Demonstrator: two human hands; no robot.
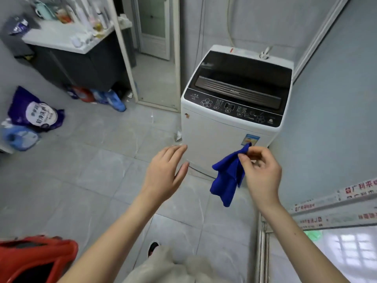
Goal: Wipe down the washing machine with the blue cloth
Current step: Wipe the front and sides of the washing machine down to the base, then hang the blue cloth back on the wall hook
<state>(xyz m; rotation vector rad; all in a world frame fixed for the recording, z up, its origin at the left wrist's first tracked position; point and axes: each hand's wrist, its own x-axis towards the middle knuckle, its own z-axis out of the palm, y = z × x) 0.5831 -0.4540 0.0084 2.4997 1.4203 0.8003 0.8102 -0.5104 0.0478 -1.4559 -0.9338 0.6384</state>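
Observation:
A white top-loading washing machine [212, 135] with a dark lid and a black control panel stands against the grey wall, ahead and slightly right. Its lid is closed. My right hand [262, 172] pinches the top corner of the blue cloth [227, 177], which hangs loose in the air in front of the machine's lower front panel. My left hand [166, 170] is held out to the left of the cloth, fingers apart, holding nothing, just short of the machine's front left corner.
A purple detergent bag [34, 111] and blue bottles lie on the tiled floor at left. A dark cabinet [81, 64] with a cluttered white counter stands at back left beside a doorframe. A red basket [34, 258] sits at bottom left. A window frame [334, 209] runs along the right.

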